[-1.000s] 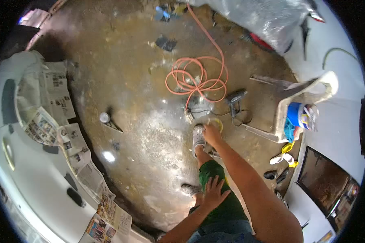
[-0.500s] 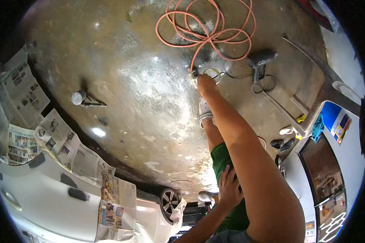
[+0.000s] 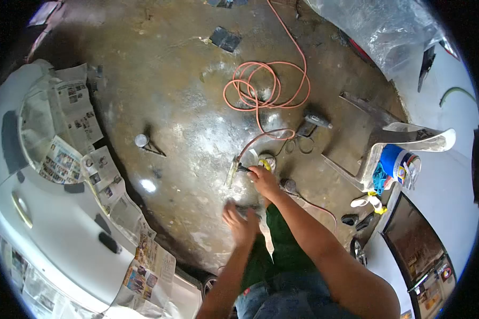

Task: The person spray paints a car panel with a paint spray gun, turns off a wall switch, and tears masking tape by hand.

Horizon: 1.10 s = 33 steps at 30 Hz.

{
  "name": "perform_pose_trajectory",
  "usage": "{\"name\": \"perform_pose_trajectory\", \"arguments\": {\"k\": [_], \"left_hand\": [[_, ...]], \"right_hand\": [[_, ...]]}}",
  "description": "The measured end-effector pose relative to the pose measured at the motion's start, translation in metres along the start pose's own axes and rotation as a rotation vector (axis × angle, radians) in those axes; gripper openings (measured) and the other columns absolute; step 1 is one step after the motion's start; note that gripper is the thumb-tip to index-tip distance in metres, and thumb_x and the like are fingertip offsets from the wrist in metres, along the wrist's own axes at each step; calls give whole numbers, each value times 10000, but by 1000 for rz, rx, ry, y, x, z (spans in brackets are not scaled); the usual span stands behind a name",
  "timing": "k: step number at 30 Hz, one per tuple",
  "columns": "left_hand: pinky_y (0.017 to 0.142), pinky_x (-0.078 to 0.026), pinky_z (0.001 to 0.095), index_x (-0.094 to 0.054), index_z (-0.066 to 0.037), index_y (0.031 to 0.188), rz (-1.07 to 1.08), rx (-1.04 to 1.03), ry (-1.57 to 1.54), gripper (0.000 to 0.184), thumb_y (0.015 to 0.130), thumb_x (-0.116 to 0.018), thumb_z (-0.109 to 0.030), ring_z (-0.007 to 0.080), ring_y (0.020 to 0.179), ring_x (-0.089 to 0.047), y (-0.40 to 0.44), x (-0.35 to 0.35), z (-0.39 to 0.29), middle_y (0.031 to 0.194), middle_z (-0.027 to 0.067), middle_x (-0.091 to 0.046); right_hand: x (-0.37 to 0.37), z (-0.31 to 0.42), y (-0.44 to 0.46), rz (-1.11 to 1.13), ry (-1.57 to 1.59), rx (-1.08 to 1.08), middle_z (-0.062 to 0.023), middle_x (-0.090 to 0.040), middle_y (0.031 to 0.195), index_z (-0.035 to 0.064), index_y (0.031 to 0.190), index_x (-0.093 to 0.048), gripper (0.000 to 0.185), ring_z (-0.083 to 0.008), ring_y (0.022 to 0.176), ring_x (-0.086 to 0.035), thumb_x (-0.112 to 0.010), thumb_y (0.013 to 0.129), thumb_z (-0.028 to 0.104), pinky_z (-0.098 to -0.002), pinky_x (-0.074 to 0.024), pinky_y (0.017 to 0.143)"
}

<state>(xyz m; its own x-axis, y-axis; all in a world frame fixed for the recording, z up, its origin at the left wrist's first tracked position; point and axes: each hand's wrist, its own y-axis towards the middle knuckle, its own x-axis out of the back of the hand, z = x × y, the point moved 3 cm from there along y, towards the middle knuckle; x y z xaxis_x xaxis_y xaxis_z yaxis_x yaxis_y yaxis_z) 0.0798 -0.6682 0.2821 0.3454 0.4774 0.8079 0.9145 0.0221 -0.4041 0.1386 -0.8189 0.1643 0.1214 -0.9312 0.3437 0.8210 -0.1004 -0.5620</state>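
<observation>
My right hand (image 3: 263,181) is closed around the black part of a hose-fed air tool (image 3: 232,173), whose pale, narrow body points down and forward; its exact kind is unclear. A pink air hose (image 3: 247,150) runs into its upper end. To the left, my left hand (image 3: 242,226) hovers in front of my green shorts (image 3: 281,239), blurred, with its fingers apart and nothing visible in them. By the tool's far side, a yellow-and-white item (image 3: 267,161) lies on the floor, partly behind my right hand.
Coils of hose lie ahead, beside a heat gun (image 3: 315,121). At left stands a white car body (image 3: 64,212) with grey patches and masking newspaper (image 3: 106,170). A spray gun (image 3: 142,141) rests on the floor. On the right are a tipped chair (image 3: 369,154) and a blue container (image 3: 396,159).
My right hand has come back towards me with the air tool lifted from the floor. My left hand has left my leg and moved forward. The view has tilted and pulled back.
</observation>
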Motion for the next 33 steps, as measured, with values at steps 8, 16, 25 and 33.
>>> {"name": "perform_pose_trajectory", "arguments": {"k": [8, 16, 25, 33], "left_hand": [[1037, -453, 492, -530, -29, 1345, 294, -314, -41, 618, 843, -765, -302, 414, 1240, -531, 107, 58, -17, 1313, 233, -572], [975, -482, 469, -578, -47, 1267, 389, -309, 54, 538, 817, -794, -246, 385, 1152, -600, 93, 28, -28, 1211, 201, -645], [952, -491, 464, -568, -56, 1277, 426, -276, -52, 490, 860, -753, -236, 389, 1118, -605, 108, 38, -28, 1196, 179, -625], [989, -500, 433, -586, -91, 1339, 458, -396, 38, 549, 848, -774, -247, 324, 1157, -625, 139, 70, -45, 1254, 154, -628]], "right_hand": [[20, 14, -54, -52, -8, 11, -170, -693, 1108, 71, 1215, -654, 325, -374, 1047, -658, -596, 1002, 310, -464, -525, 881], [49, 50, -89, -116, -58, 40, -163, -680, 968, 97, 1163, -644, 224, -364, 879, -680, -604, 970, 202, -485, -526, 738], [19, 54, -84, -127, -129, 3, -205, -641, 962, 55, 1089, -618, 184, -392, 880, -672, -606, 959, 184, -504, -523, 709], [36, 99, -75, -102, -49, -124, -245, -676, 1069, 62, 1248, -641, 334, -387, 1018, -661, -627, 974, 252, -481, -512, 870]]}}
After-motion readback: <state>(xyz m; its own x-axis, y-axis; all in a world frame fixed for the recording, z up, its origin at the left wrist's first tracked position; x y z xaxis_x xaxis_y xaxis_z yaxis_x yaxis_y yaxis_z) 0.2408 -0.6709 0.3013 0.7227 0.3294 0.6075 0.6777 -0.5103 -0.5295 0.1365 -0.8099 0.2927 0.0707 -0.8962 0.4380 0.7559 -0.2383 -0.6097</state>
